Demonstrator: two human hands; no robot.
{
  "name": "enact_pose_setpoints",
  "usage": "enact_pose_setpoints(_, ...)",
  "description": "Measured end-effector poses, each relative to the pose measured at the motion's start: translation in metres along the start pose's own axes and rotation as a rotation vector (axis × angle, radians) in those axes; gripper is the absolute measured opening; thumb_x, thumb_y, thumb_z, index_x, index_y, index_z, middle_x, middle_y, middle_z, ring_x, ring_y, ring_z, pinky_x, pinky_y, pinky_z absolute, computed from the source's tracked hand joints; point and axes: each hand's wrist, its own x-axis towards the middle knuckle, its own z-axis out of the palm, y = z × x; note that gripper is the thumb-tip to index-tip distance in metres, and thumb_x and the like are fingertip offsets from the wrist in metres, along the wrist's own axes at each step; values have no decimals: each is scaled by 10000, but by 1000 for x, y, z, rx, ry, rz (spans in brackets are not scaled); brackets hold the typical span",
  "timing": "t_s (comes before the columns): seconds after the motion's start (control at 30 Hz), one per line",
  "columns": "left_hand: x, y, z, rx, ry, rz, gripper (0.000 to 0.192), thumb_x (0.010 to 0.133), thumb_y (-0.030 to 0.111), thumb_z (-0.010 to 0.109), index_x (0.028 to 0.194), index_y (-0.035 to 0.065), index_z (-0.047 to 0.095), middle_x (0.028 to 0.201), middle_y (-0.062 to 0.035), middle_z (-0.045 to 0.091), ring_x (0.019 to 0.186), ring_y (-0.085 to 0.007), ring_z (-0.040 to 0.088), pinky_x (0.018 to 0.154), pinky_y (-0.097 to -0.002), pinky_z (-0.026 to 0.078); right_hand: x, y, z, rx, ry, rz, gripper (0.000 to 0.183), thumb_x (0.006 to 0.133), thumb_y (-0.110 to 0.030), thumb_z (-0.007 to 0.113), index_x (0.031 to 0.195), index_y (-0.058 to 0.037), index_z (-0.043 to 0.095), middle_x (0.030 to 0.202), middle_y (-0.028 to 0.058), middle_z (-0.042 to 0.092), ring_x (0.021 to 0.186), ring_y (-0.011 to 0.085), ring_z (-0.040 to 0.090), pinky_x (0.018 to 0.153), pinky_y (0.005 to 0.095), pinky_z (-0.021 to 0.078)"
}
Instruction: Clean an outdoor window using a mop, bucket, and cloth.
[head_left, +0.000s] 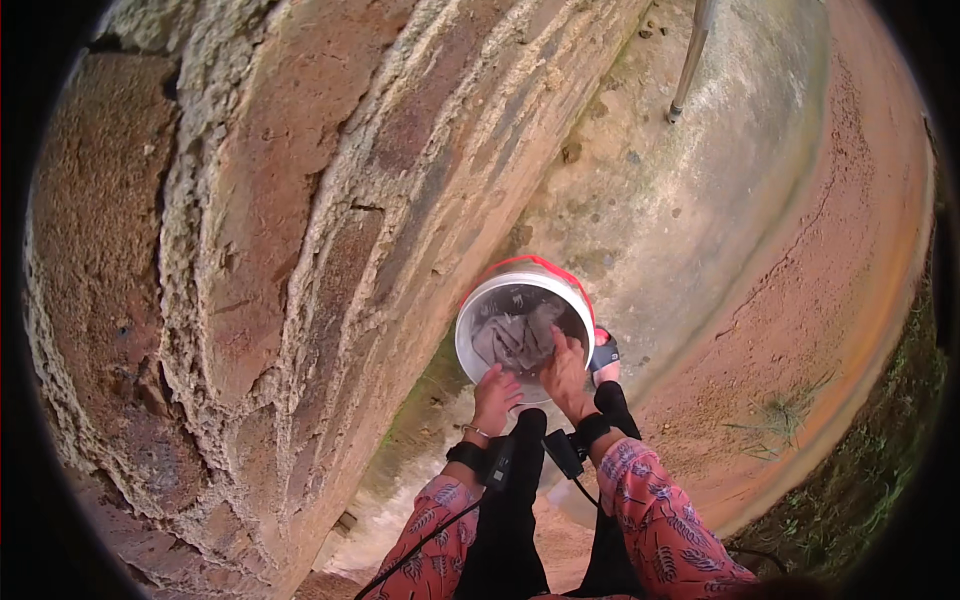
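A white plastic bucket (469, 352) stands on the ground between my knees and a brick wall. Murky water (517, 300) fills part of it, and a wet grey cloth (514, 337) lies bunched in the water. My left hand (496, 397) is over the near rim, fingers apart and holding nothing. Over the right side of the opening is my right hand (566, 371). Its index finger reaches to the cloth's edge while the other fingers are curled; whether it grips any fabric is hidden.
The rough brick wall (345, 247) rises close on the left. A pole (688, 67) comes down to the stained concrete strip (645, 202) ahead. My sandalled foot (604, 356) is beside the bucket. Reddish soil (817, 247) and grass (780, 412) lie to the right. Cables (420, 547) trail from wrist-worn devices.
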Motion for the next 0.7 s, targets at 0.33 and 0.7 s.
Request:
enact_pose_setpoints(0.33, 76, 7, 11, 48, -69, -65, 508, 893, 151, 376, 1360, 207, 185, 1176, -63, 399, 954, -216, 451, 840, -441, 404, 43, 15, 24, -316, -398, 64, 483, 726, -194, 549, 1188, -101, 441, 1179, 229, 397, 1079, 403, 434, 887, 421, 408)
enact_pose_setpoints(0.7, 110, 11, -6, 104, 1, 1, 342, 888, 212, 438, 1221, 189, 364, 1127, -27, 456, 966, -198, 494, 792, -465, 423, 56, 43, 57, -238, -277, -4, 239, 725, -225, 530, 903, -78, 590, 782, 148, 585, 720, 343, 588, 662, 418, 472)
